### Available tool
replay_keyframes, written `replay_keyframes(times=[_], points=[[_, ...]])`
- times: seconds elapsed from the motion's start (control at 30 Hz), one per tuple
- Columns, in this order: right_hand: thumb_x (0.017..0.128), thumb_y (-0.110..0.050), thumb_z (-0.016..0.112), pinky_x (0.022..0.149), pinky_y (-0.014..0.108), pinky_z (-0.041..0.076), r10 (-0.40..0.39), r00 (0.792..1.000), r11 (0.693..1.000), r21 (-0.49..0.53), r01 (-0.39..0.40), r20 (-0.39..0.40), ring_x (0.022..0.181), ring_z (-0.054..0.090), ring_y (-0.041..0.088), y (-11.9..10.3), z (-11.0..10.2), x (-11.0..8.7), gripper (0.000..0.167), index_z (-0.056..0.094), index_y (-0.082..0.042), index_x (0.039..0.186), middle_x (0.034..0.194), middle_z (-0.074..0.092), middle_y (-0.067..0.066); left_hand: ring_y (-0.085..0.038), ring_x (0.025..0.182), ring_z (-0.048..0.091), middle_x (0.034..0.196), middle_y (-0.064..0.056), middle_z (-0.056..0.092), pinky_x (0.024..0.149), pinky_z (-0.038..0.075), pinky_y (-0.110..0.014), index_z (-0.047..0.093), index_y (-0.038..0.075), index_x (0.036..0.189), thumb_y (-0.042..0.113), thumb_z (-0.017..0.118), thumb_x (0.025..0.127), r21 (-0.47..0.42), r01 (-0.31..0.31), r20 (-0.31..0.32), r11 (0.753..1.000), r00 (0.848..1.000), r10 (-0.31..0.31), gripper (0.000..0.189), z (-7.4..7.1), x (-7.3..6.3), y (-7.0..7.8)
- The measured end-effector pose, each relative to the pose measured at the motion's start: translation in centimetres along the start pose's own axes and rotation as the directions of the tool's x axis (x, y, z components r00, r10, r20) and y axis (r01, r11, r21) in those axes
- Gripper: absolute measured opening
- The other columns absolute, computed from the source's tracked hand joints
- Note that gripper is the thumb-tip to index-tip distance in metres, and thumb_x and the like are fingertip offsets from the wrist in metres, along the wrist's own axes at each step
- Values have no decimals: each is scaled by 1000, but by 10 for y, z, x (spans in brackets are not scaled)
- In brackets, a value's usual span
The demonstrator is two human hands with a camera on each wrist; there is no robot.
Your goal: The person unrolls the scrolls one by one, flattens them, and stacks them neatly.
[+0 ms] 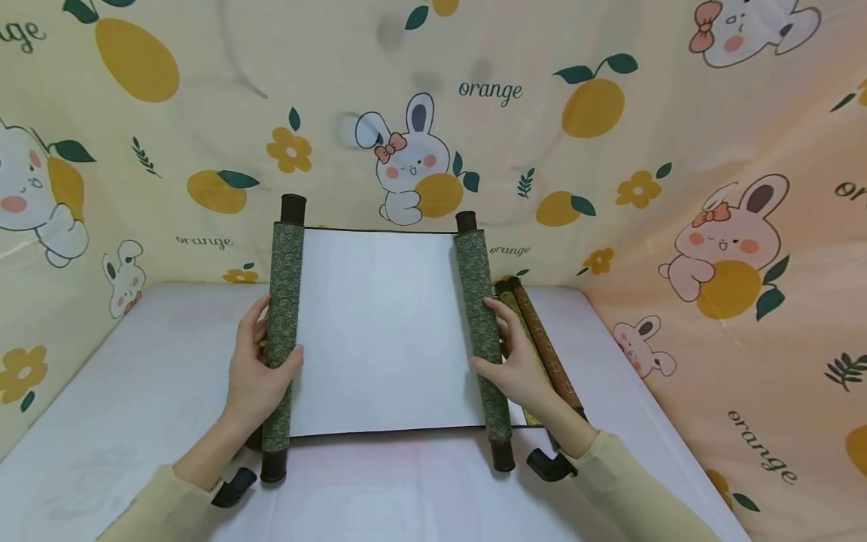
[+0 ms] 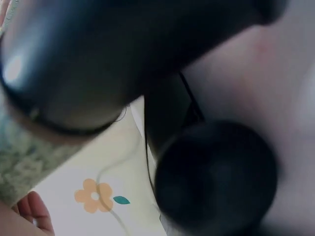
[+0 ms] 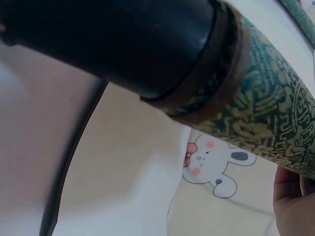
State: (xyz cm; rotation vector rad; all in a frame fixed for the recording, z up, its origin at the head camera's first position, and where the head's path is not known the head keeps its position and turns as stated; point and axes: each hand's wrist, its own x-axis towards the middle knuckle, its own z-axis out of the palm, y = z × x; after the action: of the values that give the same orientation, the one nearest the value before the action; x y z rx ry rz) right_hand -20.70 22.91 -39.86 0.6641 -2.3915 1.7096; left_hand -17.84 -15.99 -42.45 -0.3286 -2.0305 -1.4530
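Note:
A hanging scroll is partly unrolled, its blank white sheet (image 1: 379,331) stretched between two green patterned rolls with black end knobs. Around the left roll (image 1: 284,293) my left hand (image 1: 257,380) curls, thumb on the near side. My right hand (image 1: 518,365) grips the right roll (image 1: 476,301) in the same way, partly hidden behind it. The left wrist view has the left roll's black knob (image 2: 98,59) up close, with a second round black knob (image 2: 216,177) below it. Gold-on-green brocade (image 3: 275,108) and a black knob (image 3: 123,44) fill the right wrist view's top.
To the right lie a brown rolled scroll (image 1: 549,346) and a yellow-green one (image 1: 509,297), partly covered by my right hand. The white table (image 1: 379,497) meets a curtain (image 1: 325,150) printed with rabbits and oranges. Black wrist cameras (image 1: 235,487) sit at both cuffs.

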Motion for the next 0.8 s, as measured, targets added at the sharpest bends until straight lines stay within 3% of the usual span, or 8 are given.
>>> replay_keyframes(times=[0.17, 0.33, 0.47, 0.6, 0.63, 0.73, 0.8], points=[[91, 11, 68, 107, 55, 41, -2, 1000, 1000, -9, 2, -4, 143, 40, 36, -1, -2, -2, 93, 28, -30, 163, 162, 33, 18, -3, 104, 56, 127, -19, 62, 82, 43, -12, 28, 14, 164, -17, 68, 86, -2, -11, 14, 1000, 1000, 11, 93, -6, 0, 0], [90, 10, 65, 118, 62, 26, -1, 1000, 998, -58, 0, -27, 153, 24, 31, -1, -4, -5, 92, 30, -32, 164, 169, 23, 6, -9, 105, 48, 136, -15, 50, 85, 41, -9, 30, 14, 164, -16, 69, 86, 29, -21, 38, 999, 999, 20, 92, -13, 1, 0], [89, 12, 61, 118, 59, 28, 5, 999, 998, -65, -7, -34, 154, 23, 28, -2, -7, -7, 94, 29, -35, 164, 169, 24, 2, -8, 105, 48, 144, -21, 44, 86, 42, -6, 29, 10, 165, -14, 70, 86, 65, -37, 61, 997, 998, 34, 92, -18, 1, -1], [87, 14, 56, 105, 42, 40, 15, 999, 999, -48, -17, -38, 154, 21, 27, -3, -10, -9, 98, 25, -36, 165, 171, 19, 0, -3, 102, 52, 145, -21, 43, 84, 44, -4, 28, 8, 165, -17, 68, 85, 61, -56, 69, 997, 996, 52, 93, -22, 1, -5], [87, 14, 55, 96, 38, 43, 17, 999, 999, -44, -19, -42, 154, 21, 27, -3, -11, -9, 99, 24, -36, 166, 172, 17, 0, -2, 101, 53, 145, -19, 43, 82, 45, -4, 29, 8, 165, -18, 68, 85, 62, -65, 68, 996, 996, 61, 93, -23, 2, -6], [86, 15, 53, 71, 29, 42, 35, 998, 999, -32, -36, -55, 154, 19, 26, -3, -13, -9, 101, 23, -39, 166, 173, 14, -4, -2, 93, 53, 141, -17, 48, 73, 44, -6, 34, 9, 163, -20, 67, 83, 75, -119, 63, 990, 991, 114, 92, -25, 3, -6], [85, 16, 52, 71, 27, 41, 48, 997, 999, 0, -48, -56, 156, 15, 24, -3, -13, -9, 102, 23, -40, 165, 174, 12, -5, -4, 89, 50, 138, -18, 50, 67, 42, -10, 37, 8, 162, -21, 65, 83, 82, -160, 61, 984, 986, 155, 89, -25, 4, -6]])
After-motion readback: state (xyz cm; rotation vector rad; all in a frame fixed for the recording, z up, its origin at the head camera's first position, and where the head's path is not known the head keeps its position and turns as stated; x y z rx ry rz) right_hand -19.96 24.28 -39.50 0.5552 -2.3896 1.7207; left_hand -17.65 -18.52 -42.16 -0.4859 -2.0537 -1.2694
